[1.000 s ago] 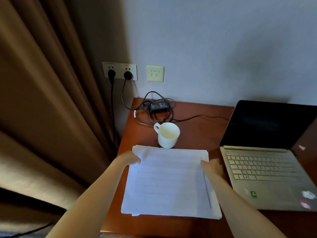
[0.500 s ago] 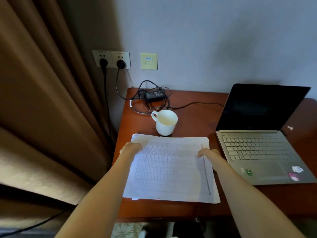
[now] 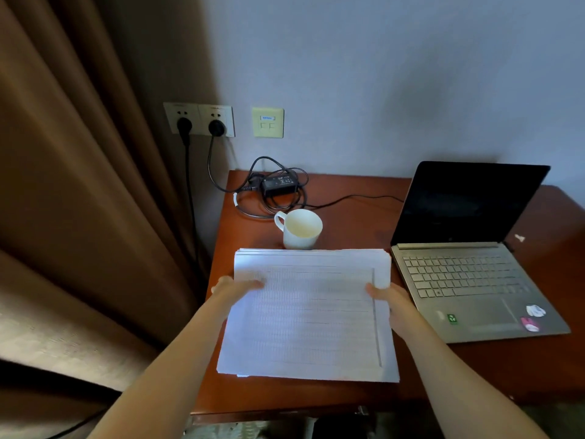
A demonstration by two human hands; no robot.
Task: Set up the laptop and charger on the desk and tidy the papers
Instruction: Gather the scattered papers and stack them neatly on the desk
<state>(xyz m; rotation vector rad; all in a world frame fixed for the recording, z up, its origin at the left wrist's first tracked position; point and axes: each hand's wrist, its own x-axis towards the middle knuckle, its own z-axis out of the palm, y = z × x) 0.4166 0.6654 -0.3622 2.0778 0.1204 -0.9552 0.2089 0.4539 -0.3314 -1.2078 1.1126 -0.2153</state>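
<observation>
Grips the stack of papers (image 3: 310, 315) by both side edges, near the far corners. Left hand (image 3: 235, 288) on the left edge with the thumb laid over the top sheet. Right hand (image 3: 391, 299) on the right edge, thumb likewise on top. Remaining fingers of both hands curled under the sheets and hidden there.

Papers squared up, printed with a fine grid, lying lengthwise on the left half of the red-brown bench (image 3: 354, 217). Near edge low against the wood. Far edge covering the foot of a white mug (image 3: 300, 229) just behind it. Cannot tell whether that far edge is raised off the bench.

Just beside the stack on the right, an open silver laptop (image 3: 468, 280) with a dark screen and stickers on the palm rest. At the far left corner of the bench, a black charger (image 3: 279, 184) lying among its coiled lead (image 3: 354, 198). One end of the lead running right toward the laptop, the other up to a double wall socket (image 3: 199, 119) with two plugs in it. Brown curtain (image 3: 79, 185) hanging at the left.
</observation>
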